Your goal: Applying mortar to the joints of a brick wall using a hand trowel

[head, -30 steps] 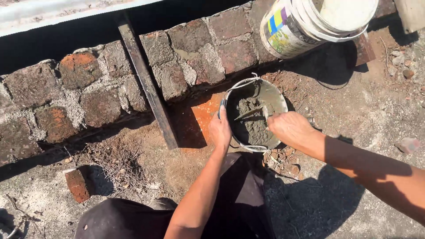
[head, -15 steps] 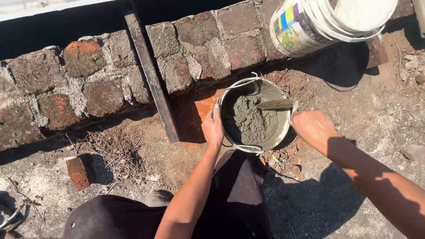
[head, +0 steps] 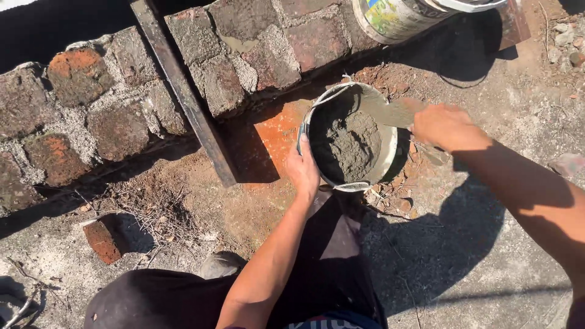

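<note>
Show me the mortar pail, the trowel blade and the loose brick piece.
mortar pail point(head: 390, 159): head view, on its right inner wall.
trowel blade point(head: 390, 112): head view, on the flat of the blade.
loose brick piece point(head: 101, 240): head view, on its top face.

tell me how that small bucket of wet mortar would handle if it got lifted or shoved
The small bucket probably feels heavy for its size, since grey mortar fills much of it. It may tip if shoved: it sits on rubble, and the left hand grips its rim. The mortar looks stiff, holding a mound beside the trowel in the right hand.
</note>
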